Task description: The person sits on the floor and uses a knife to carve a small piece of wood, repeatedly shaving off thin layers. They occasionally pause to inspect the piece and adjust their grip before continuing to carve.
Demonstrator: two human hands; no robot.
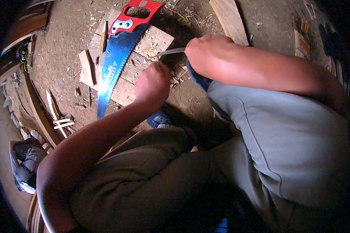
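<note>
The right hand (207, 50) grips a curved blade (173, 51) at its nine o'clock; the left hand (152, 83), fingers (164, 70) clenched, apparently pinches a wood sliver (158, 58) at its twelve. Light strokes angled off those fingers look safest.

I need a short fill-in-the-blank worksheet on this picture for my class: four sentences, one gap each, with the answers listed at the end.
1. The saw has a ____ handle.
2. The saw lies over flat boards made of ____.
3. A narrow curved blade sticks out from the person's ____ hand.
4. In the picture, the saw lies on the ____ side of the person's left hand.

Missing words: red; wood; right; left.
</note>
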